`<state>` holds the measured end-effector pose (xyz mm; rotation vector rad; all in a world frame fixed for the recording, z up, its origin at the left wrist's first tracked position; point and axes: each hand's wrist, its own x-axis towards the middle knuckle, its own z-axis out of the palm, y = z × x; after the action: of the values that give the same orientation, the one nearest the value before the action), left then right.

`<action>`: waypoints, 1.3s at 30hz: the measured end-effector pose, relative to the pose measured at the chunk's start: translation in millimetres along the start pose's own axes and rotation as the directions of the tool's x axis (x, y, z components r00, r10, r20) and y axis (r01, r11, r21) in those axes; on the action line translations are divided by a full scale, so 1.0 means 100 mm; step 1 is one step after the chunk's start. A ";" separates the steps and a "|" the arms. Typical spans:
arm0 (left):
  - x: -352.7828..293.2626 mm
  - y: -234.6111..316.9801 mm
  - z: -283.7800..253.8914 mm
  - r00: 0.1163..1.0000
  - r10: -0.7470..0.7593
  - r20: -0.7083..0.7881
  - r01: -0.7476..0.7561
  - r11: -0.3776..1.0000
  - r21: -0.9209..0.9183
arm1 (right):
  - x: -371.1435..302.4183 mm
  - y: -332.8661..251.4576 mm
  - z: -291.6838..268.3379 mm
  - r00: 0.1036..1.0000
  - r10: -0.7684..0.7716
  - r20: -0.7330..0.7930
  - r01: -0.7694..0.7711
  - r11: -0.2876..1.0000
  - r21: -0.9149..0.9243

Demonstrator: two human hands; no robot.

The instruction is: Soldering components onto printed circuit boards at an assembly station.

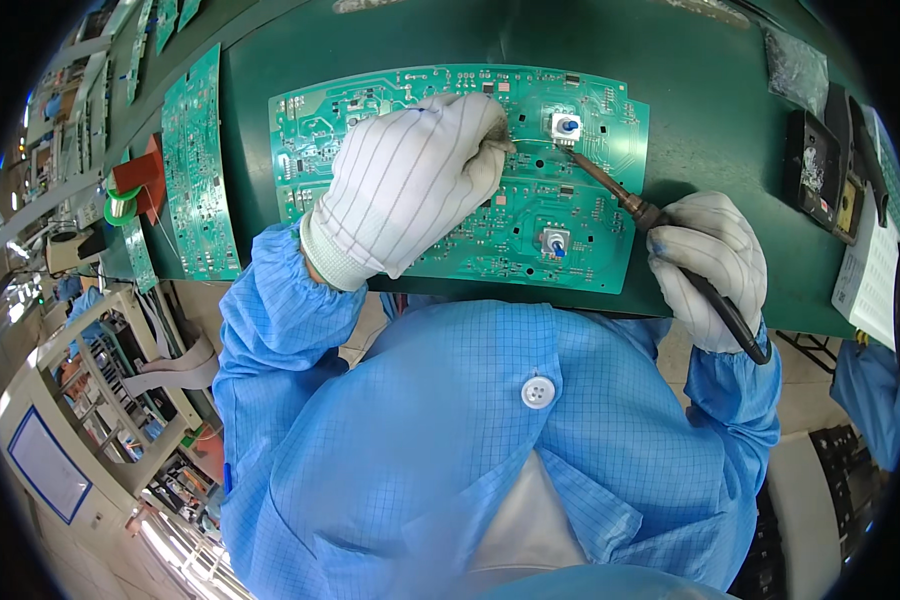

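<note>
A large green circuit board lies on the bench in front of me. On its right half sit two white square components with blue shafts, an upper one and a lower one. My right hand, in a striped white glove, grips a soldering iron. The iron's tip reaches the lower edge of the upper component. My left hand, gloved alike, is over the board's middle, fingers pinched on what looks like a thin solder wire. The hand hides part of the board.
More circuit boards stand at the left, beside a green spool and a red holder. On the right of the green bench are a black tray, a clear plastic bag and a white sheet.
</note>
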<state>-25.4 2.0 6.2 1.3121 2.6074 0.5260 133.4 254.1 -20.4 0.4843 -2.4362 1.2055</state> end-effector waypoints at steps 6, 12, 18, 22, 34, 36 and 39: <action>0.01 -0.04 0.04 0.992 0.091 -0.083 -0.090 0.996 0.020 | 0.00 -0.02 0.01 1.000 -0.008 -0.019 0.008 1.000 0.002; 0.02 -0.03 0.05 0.991 0.086 -0.102 -0.087 0.996 -0.003 | 0.01 -0.01 0.02 0.999 -0.039 0.000 0.039 0.999 -0.023; 0.01 -0.04 0.04 0.994 0.070 -0.081 -0.071 0.997 -0.004 | 0.00 0.00 0.02 0.998 -0.052 0.042 0.055 0.997 -0.055; 0.01 -0.04 0.04 0.992 0.089 -0.086 -0.089 0.996 0.004 | 0.00 0.00 0.03 0.998 -0.048 0.027 0.049 0.997 -0.054; 0.00 -0.01 0.02 0.994 0.090 -0.058 -0.087 0.995 0.049 | 0.00 0.00 0.03 0.995 -0.065 0.076 0.073 0.992 -0.106; -0.01 -0.01 0.01 1.000 0.019 0.011 -0.020 0.998 0.060 | 0.00 -0.01 0.04 0.996 -0.067 0.054 0.072 0.992 -0.100; -0.01 -0.02 0.02 0.999 0.030 0.015 -0.031 0.998 0.051 | 0.00 -0.01 0.04 0.997 -0.055 0.058 0.060 0.993 -0.097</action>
<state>-26.1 0.9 3.4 1.3676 2.6095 0.4558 133.4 250.6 -22.0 0.5618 -2.4963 1.0565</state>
